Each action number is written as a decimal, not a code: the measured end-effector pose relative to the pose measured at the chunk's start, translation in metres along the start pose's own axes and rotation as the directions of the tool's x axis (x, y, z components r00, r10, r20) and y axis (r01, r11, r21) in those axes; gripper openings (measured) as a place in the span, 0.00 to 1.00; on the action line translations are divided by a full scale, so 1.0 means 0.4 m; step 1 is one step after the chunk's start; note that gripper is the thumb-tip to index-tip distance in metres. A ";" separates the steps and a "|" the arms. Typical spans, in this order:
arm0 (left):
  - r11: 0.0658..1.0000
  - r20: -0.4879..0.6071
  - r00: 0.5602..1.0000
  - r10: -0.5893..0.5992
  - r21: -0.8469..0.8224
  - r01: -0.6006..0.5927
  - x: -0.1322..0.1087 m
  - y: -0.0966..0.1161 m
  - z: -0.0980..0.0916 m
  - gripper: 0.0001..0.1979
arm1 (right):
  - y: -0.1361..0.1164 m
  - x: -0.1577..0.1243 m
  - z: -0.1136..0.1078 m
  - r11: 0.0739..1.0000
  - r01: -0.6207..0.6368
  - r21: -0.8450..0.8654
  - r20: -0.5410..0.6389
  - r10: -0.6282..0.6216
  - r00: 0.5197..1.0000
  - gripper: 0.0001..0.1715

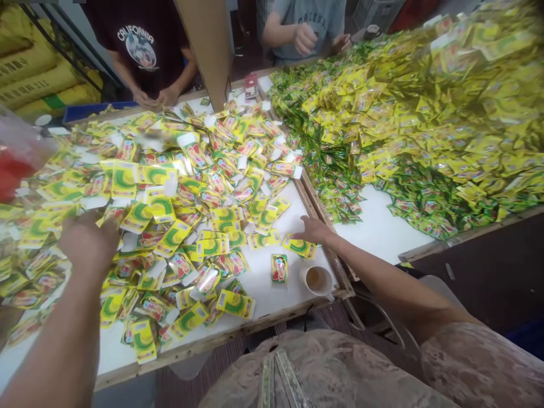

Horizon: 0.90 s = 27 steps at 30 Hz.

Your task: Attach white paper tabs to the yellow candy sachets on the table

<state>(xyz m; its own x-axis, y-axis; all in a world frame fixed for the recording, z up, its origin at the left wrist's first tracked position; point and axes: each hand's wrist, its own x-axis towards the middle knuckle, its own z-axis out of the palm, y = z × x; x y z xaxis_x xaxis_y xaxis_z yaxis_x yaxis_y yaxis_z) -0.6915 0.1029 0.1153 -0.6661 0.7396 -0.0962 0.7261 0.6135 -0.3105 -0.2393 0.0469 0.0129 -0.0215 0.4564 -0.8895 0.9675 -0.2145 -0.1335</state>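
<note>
My left hand, smeared by motion, reaches into the heap of small yellow-and-green cartons on the left. A carton lies against its fingertips, and I cannot tell whether the fingers grip it. My right hand is over the right edge of the same white table, fingers stretched out and apart. Just below those fingers lies a yellow carton. A single carton, printed side up, lies apart from the heap. Beside it is a white mug with brownish liquid.
Wooden edging divides this table from another, piled with yellow and green sachets. Across the table, one person has both hands at the far edge; another person is behind the sachets. A brown board stands between them.
</note>
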 end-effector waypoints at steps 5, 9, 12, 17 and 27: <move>0.928 0.556 0.743 0.372 -0.210 -0.307 -0.383 0.134 0.024 0.24 | 0.052 -0.009 0.075 0.996 -0.005 -0.093 0.059 0.010 0.998 0.49; 0.858 0.649 0.564 0.511 -0.351 -0.375 -0.681 0.249 0.126 0.29 | 0.060 0.003 0.101 0.994 0.044 -0.103 0.099 -0.034 0.994 0.34; 0.840 0.662 0.519 0.541 -0.402 -0.363 -0.794 0.301 0.177 0.33 | 0.071 -0.002 0.107 0.991 0.078 -0.110 0.090 -0.068 0.994 0.33; 0.862 0.708 0.494 0.505 -0.440 -0.250 -0.824 0.325 0.195 0.34 | 0.074 -0.030 0.101 0.981 0.158 -0.116 0.105 -0.147 0.984 0.21; 0.869 0.783 0.493 0.379 -0.484 0.100 -0.728 0.281 0.170 0.29 | 0.014 0.025 0.038 0.964 0.208 0.163 0.102 -0.227 0.969 0.20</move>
<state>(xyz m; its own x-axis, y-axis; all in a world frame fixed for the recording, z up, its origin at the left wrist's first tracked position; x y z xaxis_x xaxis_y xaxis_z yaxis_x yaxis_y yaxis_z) -0.4275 -0.0626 0.0441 -0.1864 0.3808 -0.9057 0.6475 0.7409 0.1782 -0.2381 0.0372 -0.0034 -0.2660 0.4023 -0.8760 0.8874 -0.2528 -0.3855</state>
